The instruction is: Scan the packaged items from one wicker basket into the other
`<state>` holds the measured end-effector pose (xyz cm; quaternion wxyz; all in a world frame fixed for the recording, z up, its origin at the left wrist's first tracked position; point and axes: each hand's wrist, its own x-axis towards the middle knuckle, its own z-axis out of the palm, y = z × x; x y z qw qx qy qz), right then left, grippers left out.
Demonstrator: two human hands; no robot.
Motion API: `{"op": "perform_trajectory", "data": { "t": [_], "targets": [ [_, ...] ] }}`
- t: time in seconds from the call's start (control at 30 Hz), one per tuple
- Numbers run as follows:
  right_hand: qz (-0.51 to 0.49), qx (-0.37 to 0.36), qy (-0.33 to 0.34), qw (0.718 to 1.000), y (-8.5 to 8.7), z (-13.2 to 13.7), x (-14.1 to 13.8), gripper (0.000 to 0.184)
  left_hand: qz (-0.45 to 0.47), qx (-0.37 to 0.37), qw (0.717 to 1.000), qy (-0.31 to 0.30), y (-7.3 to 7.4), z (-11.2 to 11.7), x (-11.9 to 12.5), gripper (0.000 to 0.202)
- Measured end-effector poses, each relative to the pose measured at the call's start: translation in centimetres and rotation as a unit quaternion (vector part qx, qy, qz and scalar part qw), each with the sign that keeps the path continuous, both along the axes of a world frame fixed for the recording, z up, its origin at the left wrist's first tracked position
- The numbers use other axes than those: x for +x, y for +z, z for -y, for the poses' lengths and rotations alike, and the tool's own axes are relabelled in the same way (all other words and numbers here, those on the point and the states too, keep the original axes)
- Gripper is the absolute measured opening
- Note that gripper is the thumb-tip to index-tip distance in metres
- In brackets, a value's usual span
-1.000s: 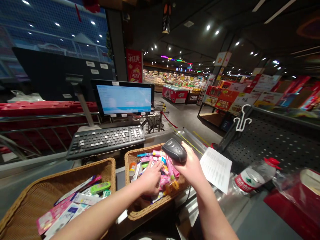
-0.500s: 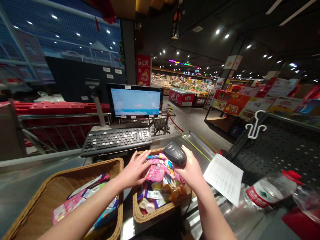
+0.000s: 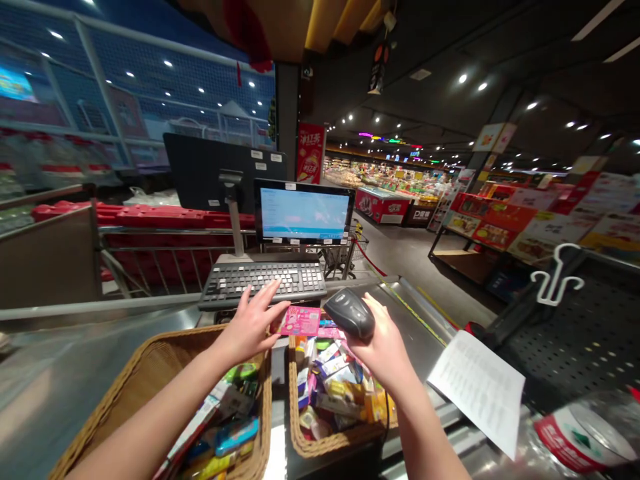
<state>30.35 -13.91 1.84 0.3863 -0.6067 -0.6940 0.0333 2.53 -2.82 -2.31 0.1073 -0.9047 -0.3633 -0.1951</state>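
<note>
My right hand (image 3: 381,343) grips a black barcode scanner (image 3: 350,313), held over the right wicker basket (image 3: 300,427). My left hand (image 3: 249,325) pinches a small pink packet (image 3: 301,321) at its left edge, other fingers spread, and holds it level just left of the scanner's nose. The right basket is full of small colourful packets and tubes. The left wicker basket (image 3: 145,360) below my left forearm holds several flat packets. Both baskets stand on a steel checkout counter (image 3: 60,380).
A black keyboard (image 3: 265,281) and a lit till screen (image 3: 303,213) stand just beyond my hands. A printed paper sheet (image 3: 480,387) lies to the right, a tipped water bottle (image 3: 583,433) at the lower right. Red trolleys and railings run along the left; shop aisles stretch behind.
My left hand has lifted the pink packet out of the right basket and raised it beside the scanner. The view has swung left. The right hand has kept hold of the scanner.
</note>
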Motion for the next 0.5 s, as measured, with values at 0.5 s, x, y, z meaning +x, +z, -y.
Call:
{"op": "perform_trajectory", "data": {
  "t": [0.5],
  "targets": [
    [0.006, 0.038, 0.098, 0.994, 1.3, -1.6, -7.4, 0.047, 0.031, 0.051, 0.993, 0.104, 2.3, -0.5, -7.8, 0.053]
  ]
}}
